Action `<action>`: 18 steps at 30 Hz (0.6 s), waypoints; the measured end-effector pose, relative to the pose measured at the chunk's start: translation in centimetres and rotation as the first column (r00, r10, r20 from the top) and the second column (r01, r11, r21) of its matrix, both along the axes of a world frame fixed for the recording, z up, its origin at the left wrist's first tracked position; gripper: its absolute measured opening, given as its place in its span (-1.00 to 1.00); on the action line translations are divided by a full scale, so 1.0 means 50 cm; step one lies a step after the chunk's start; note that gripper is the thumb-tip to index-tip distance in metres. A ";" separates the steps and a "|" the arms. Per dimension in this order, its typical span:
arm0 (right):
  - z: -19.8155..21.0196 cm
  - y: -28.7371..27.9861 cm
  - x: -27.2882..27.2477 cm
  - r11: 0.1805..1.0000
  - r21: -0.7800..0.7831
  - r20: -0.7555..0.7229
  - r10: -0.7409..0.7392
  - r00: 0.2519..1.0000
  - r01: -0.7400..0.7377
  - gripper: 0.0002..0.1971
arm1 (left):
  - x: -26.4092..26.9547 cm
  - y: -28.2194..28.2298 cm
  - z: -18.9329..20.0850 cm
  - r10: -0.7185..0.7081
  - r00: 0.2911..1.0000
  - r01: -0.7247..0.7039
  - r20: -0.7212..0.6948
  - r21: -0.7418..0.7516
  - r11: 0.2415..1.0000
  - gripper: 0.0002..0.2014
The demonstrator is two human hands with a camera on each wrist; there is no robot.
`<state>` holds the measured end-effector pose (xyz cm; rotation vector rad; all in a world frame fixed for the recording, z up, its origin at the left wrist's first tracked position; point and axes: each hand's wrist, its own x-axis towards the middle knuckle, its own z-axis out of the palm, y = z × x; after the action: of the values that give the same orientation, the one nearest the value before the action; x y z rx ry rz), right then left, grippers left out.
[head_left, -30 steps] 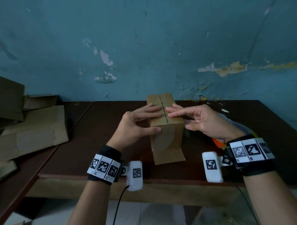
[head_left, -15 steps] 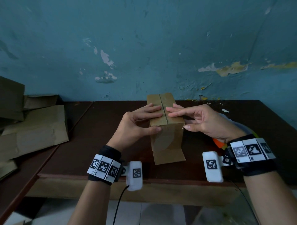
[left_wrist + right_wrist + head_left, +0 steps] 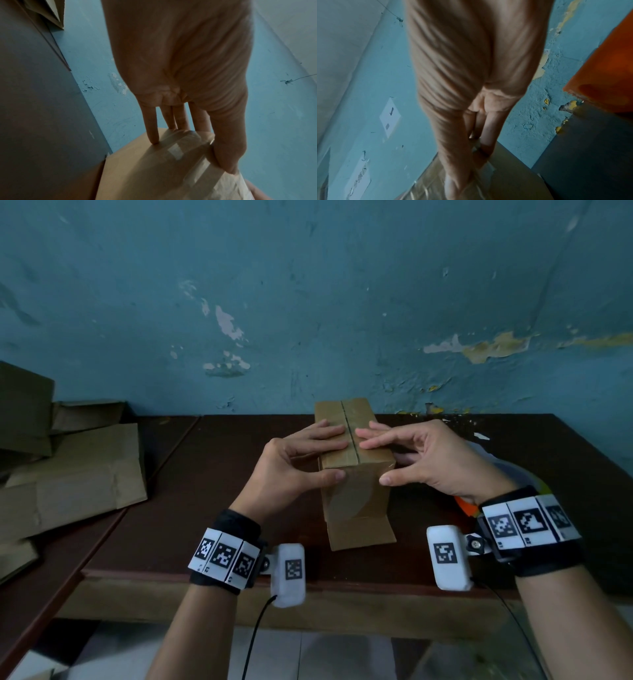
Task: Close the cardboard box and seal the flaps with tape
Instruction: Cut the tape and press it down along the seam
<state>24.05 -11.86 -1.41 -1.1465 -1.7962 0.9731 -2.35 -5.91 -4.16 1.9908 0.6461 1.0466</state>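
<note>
Box (image 3: pixel 354 470) stands upright on the table (image 3: pixel 191 494), directly between both hands, touching both. Left hand (image 3: pixel 294 463) lies with straight fingers flat on the left top flap, thumb against the near face: likely pinning that flap down and steadying the tall box so it doesn't tip. Right hand (image 3: pixel 421 460) mirrors it, fingers laid flat on the right flap up to the seam (image 3: pixel 348 436), thumb near the box's front right corner, lower fingers curled off to the side. Neither hand grips; both press. Clear tape (image 3: pixel 180 147) shows glossy on the near face under the left thumb in the left wrist view, and it looks to run over the top edge, so this is probably smoothing tape down. Whether tape covers the whole seam, can't tell. Flattened cardboard (image 3: pixel 68 484) lies well left of the left hand; something orange (image 3: pixel 466 506) sits behind the right wrist.
</note>
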 end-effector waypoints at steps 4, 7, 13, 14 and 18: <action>-0.002 -0.002 0.000 1.000 0.002 0.012 -0.003 1.000 0.003 -0.36 | 0.000 0.002 -0.002 0.000 1.000 0.000 -0.006 -0.002 1.000 -0.51; -0.003 -0.002 -0.003 1.000 0.007 0.025 -0.018 1.000 0.017 -0.30 | -0.001 0.003 -0.003 0.001 1.000 -0.001 -0.002 0.001 1.000 -0.51; -0.002 0.000 -0.011 0.997 0.038 0.106 -0.065 0.992 0.061 -0.21 | -0.001 0.003 -0.002 0.005 1.000 -0.005 -0.005 0.017 1.000 -0.48; -0.002 0.000 -0.013 0.997 0.044 0.117 -0.073 0.990 0.069 -0.21 | 0.000 0.003 -0.003 0.007 1.000 -0.007 -0.003 0.015 1.000 -0.48; 0.000 -0.003 -0.015 0.993 0.075 0.151 -0.100 0.984 0.089 -0.23 | 0.002 0.003 -0.005 0.006 1.000 -0.006 0.019 -0.006 1.000 -0.49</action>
<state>23.32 -11.99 -1.41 -1.2818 -1.8628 0.7808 -2.23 -5.78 -4.41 1.9729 0.6443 1.0651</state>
